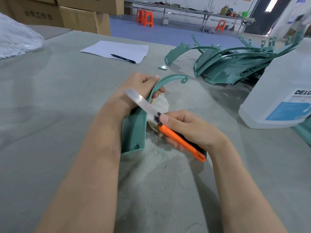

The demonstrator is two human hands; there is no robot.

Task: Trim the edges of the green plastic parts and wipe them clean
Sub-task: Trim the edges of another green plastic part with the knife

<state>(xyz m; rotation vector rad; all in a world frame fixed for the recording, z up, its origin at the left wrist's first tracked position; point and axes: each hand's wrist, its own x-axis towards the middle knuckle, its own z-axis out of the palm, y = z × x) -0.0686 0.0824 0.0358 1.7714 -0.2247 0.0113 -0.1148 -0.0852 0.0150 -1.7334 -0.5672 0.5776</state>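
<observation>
So left hand (143,84) grips the green part (134,130), right hand (186,128) clenches the knife (178,140), blade against the edge just below the left fingers.

Factory floor: stacked cartons (79,15), worktables (193,11)

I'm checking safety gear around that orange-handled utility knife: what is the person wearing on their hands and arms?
Nothing protective shows. The left hand and right hand are bare, without gloves. Both forearms are uncovered to the frame's edge: no sleeves, watch, bracelet or rings visible.

Teal-green part (134,130), orange-handled knife (180,142), white cloth (160,105).
</observation>
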